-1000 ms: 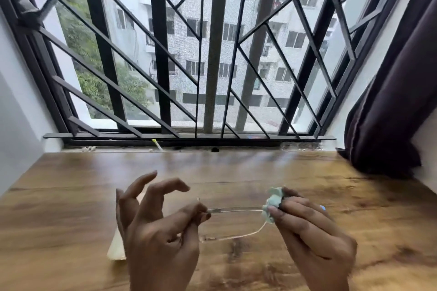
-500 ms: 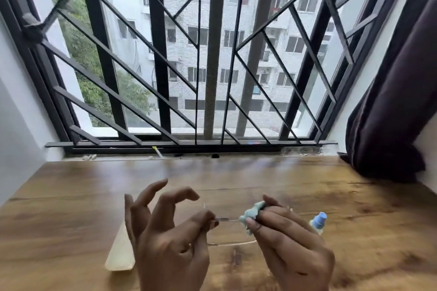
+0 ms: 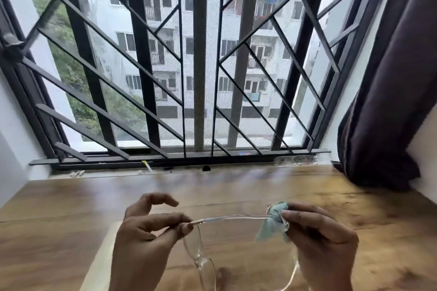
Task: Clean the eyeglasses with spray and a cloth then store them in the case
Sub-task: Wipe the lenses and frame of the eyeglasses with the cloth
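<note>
The clear-framed eyeglasses (image 3: 201, 250) hang above the wooden table (image 3: 59, 215), lenses low near the frame's bottom edge. My left hand (image 3: 144, 241) pinches the hinge end of one temple arm between thumb and forefinger. That temple arm (image 3: 236, 218) stretches to the right into a small light-blue cloth (image 3: 272, 222). My right hand (image 3: 319, 243) pinches the cloth around the arm's far tip. The second temple arm (image 3: 293, 274) curves down behind my right hand. No spray bottle or case shows in the frame.
A cream-coloured flat object (image 3: 99, 264) lies on the table, partly hidden under my left hand. A black window grille (image 3: 201, 78) runs along the table's far edge. A dark curtain (image 3: 387, 101) hangs at the right, its hem resting on the table corner.
My right hand has slid the cloth rightward along the temple arm to its tip. The view has shifted, and the blue-capped spray bottle seen half a second ago is out of sight.
</note>
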The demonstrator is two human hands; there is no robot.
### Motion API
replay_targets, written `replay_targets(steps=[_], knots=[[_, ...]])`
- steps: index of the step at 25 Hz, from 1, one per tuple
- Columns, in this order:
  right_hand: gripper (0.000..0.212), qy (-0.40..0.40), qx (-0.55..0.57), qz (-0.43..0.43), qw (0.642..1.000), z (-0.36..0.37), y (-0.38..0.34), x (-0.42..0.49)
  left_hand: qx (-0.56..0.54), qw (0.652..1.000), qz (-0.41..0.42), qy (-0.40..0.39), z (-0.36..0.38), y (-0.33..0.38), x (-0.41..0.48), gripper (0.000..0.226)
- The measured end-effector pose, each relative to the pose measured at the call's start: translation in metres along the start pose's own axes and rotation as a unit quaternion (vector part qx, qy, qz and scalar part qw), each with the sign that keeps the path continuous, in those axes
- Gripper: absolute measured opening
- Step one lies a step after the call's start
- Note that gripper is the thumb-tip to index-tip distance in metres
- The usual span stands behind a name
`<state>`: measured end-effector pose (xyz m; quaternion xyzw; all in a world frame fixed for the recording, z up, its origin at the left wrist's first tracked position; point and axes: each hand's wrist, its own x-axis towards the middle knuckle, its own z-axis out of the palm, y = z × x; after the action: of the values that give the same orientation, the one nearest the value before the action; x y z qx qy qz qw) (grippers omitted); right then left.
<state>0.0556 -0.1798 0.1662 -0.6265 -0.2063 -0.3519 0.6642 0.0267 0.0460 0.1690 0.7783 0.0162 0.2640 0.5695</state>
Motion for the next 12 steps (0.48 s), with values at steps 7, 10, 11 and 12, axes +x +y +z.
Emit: replay_targets(steps=[7, 10, 11, 12], knots=[[0.047, -0.003, 0.189, 0.307, 0.933, -0.003, 0.008, 0.015, 0.007, 0.998, -0.055, 0.002, 0.001, -0.012, 0.003, 0.024], [0.030, -0.014, 0.214, 0.434, 0.875, -0.001, 0.011, 0.012, 0.066, 0.996, -0.038, 0.034, 0.005, -0.015, -0.006, 0.018], [0.036, -0.030, 0.217, 0.464, 0.858, -0.001, 0.012, 0.012, 0.087, 0.995, -0.025, 0.048, 0.005, -0.019, -0.008, 0.028], [0.047, -0.049, 0.220, 0.491, 0.841, -0.001, 0.012, 0.010, 0.101, 0.993, -0.018, 0.063, 0.004, -0.022, -0.009, 0.037]])
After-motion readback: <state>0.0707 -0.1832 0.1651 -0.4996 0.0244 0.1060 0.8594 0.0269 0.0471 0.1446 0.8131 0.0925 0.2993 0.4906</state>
